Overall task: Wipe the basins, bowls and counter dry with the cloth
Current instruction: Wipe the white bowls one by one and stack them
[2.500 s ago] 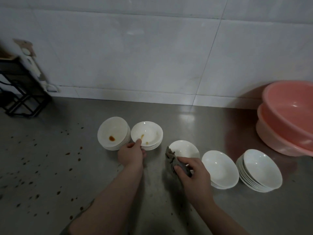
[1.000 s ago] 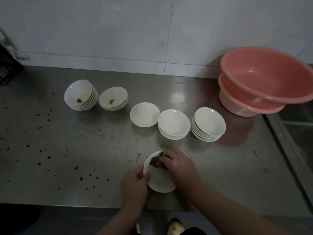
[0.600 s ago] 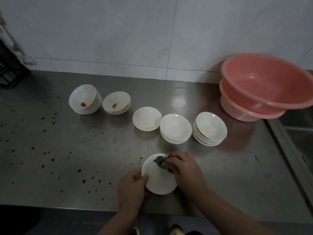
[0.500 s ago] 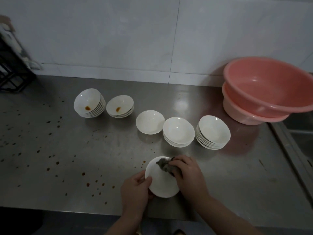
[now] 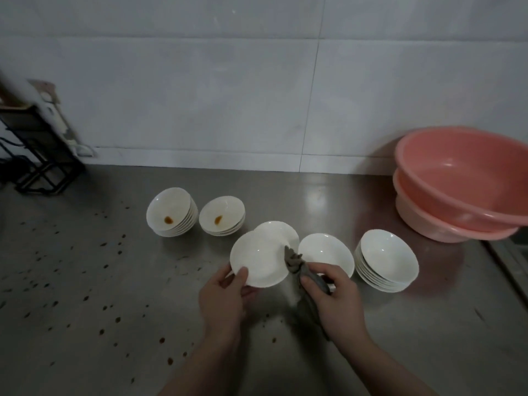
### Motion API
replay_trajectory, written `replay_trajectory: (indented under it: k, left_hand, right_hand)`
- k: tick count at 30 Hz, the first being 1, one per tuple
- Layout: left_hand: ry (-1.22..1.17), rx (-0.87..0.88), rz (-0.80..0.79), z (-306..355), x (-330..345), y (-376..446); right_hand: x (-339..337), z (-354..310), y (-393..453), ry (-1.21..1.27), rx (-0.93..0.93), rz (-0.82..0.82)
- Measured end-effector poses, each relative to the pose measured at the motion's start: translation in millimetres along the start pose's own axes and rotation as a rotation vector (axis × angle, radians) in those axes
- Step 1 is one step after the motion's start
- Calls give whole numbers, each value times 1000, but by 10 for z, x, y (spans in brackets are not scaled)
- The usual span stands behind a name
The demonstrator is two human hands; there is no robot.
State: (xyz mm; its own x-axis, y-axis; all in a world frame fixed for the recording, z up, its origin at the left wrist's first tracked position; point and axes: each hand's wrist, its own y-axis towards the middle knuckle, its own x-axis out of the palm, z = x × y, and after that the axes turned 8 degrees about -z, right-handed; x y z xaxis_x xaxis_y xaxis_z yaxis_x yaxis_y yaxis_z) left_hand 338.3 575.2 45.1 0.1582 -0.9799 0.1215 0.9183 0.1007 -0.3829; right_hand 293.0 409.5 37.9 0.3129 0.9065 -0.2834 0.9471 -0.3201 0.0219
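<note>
I observe my left hand gripping a white bowl by its near rim above the counter, while my right hand clutches the grey cloth against the bowl's right edge.

Both forearms are reaching up into view from the bottom edge, bare, converging toward the centre. The left hand is sitting at about 7 o'clock from the frame's middle, its back turned up toward the camera, thumb extending toward 1 o'clock and pressing down on a rim while the fingers are curling underneath — a pinching hold. The right hand is lying at about 5 o'clock, just beside the left but not touching it, knuckles facing up and wrist angling back toward 5 o'clock; its thumb and fingers are curling tight around a bunched wad, pointing toward 11 o'clock.
</note>
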Motion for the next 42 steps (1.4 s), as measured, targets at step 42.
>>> replay_trajectory:
  k: [42]
  left_hand:
    - [91,-147,230,131,-306,1821]
  right_hand:
    - [944,-192,500,-97,-40,0]
